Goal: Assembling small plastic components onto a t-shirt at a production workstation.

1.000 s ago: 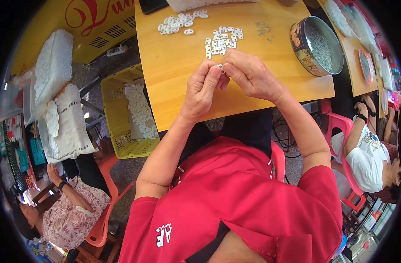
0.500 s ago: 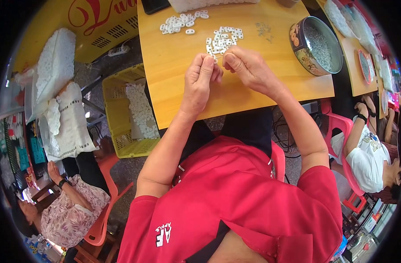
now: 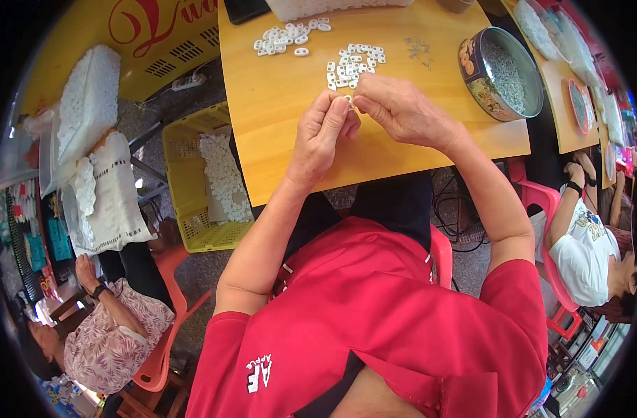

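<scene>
Right fingers [image 3: 371, 110] moved in — beside white piece [image 3: 348, 101] | left fingers [image 3: 334, 117] pinching it | right hold unclear

Free room across tabletop [image 3: 266, 122] left of the fingers [image 3: 334, 118], but white pieces [image 3: 342, 70] ahead and round tin [image 3: 487, 93] rightward

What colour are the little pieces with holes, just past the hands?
The little pieces are white, seen best in the head view.

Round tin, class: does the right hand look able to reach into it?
Probably yes: the round tin is open, and nothing visible blocks the right hand, currently busy at a small white piece.
</scene>
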Tool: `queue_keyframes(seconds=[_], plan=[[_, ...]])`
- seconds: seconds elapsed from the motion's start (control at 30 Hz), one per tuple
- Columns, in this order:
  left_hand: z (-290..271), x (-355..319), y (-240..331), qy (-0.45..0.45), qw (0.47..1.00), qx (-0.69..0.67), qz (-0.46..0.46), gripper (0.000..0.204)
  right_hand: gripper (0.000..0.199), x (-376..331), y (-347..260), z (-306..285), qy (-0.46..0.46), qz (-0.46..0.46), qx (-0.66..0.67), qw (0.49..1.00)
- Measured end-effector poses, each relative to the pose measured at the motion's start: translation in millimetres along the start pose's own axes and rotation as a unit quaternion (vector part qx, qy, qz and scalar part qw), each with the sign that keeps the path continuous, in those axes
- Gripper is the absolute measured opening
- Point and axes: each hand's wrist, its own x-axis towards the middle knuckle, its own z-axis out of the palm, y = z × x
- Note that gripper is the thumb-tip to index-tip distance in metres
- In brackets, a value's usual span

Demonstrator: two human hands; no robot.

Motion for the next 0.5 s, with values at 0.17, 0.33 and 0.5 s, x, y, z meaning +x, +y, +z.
queue_keyframes(seconds=[0.17,0.33,0.5], plan=[[1,-1,-2,-0.008,0.999,0.014,0.031,0.021,0.021,1,-3,4,0.0,-0.001,0.094,0.996],[-3,2,-5,0.0,0.996,0.079,0.034,0.021,0.028,3,4,6,-0.044,0.084,0.162,0.982],[-2,2,-2,0.027,0.999,0.044,0.014,0.022,0.032,6,4,9,-0.045,0.122,0.196,0.972]])
